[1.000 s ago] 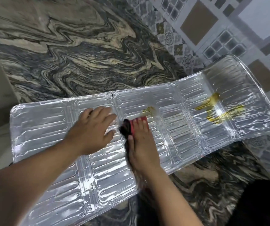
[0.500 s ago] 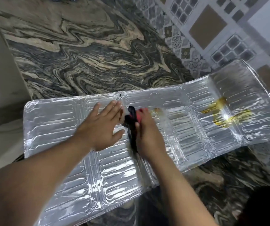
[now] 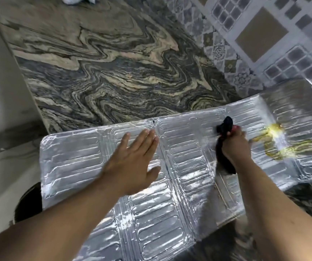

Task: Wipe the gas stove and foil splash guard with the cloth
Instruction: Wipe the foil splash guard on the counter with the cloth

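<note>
The silver foil splash guard [image 3: 72,157] lies flat across the marbled counter, its embossed panels spreading from left to right. My left hand [image 3: 132,162] presses flat on its middle panel, fingers straight. My right hand [image 3: 235,146] grips a dark cloth with a red part [image 3: 225,127] and holds it against the foil, just left of a yellow greasy stain [image 3: 272,142] on the right panel. A tail of the cloth hangs down along my wrist. The gas stove is not in view.
The swirled grey and beige marble counter [image 3: 113,72] stretches beyond the guard. A patterned tiled wall [image 3: 264,34] rises at the right. A white cloth or object [image 3: 76,0] peeks in at the top edge. A dark round object [image 3: 28,202] sits under the guard's left edge.
My right hand has swept the cloth rightward across the foil, from beside my left hand to near the large yellow stain. The small stain in the middle is gone. My left hand stays pressed flat.
</note>
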